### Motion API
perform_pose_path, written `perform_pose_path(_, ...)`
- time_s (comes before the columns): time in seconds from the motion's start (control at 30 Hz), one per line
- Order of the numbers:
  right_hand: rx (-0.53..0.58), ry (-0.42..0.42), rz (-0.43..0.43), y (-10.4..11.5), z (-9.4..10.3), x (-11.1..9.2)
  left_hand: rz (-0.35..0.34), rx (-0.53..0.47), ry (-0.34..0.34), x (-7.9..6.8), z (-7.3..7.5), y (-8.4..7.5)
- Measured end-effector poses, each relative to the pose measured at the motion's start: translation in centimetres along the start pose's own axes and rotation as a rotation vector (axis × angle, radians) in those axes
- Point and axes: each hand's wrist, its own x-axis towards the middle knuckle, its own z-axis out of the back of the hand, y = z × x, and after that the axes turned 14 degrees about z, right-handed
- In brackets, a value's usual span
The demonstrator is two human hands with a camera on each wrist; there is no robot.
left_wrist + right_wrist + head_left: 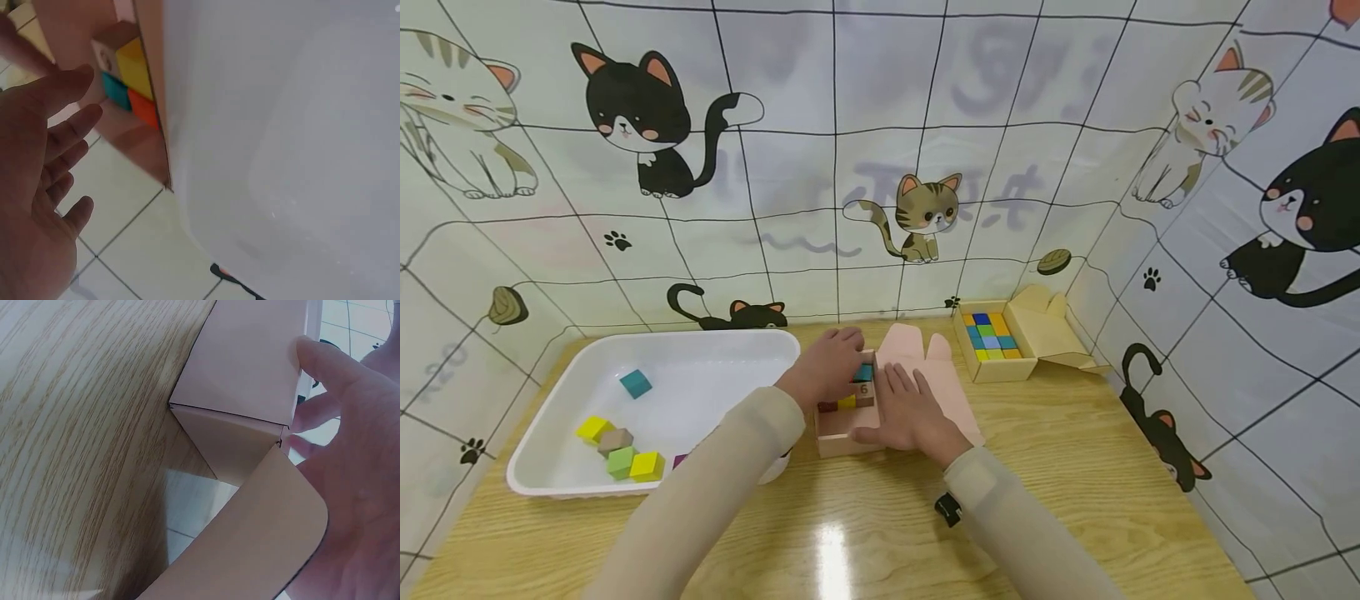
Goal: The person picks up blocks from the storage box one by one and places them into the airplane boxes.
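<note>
A pink cardboard box (848, 445) stands open in the middle of the table, partly filled with cubes. Among them are a teal cube (863, 372), a wooden cube (864, 390) marked 6 and a yellow cube (135, 67). Over the box's back left part lies my left hand (827, 367); its fingers are loosely bent beside the cubes in the left wrist view, nothing visible between them. My right hand (913, 414) rests along the right wall with fingers extended over the folded-back lid (958, 398). Its thumb touches the box edge in the right wrist view.
To the left, a white tray (700, 350) holds several loose cubes, including a teal cube (636, 383) and a green cube (621, 462). A second box (1003, 371), full of coloured cubes, stands open at the back right. A small black object (948, 509) lies by the right sleeve.
</note>
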Motion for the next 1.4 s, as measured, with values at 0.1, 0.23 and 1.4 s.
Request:
perform_pose_path(0.1,0.016,0.000,-0.008,0.3,0.4,-0.2,0.022,-0.049,-0.042,-0.3,0.2,1.3)
perform_pose_path(0.23,0.034,-0.004,-0.020,0.6,0.8,-0.6,0.089,-0.110,-0.074,-0.9,0.1,3.4)
perform_pose_path(1.4,0.059,-0.022,-0.017,0.4,0.5,-0.4,0.613,-0.395,-0.019,-15.0,-5.9,23.1)
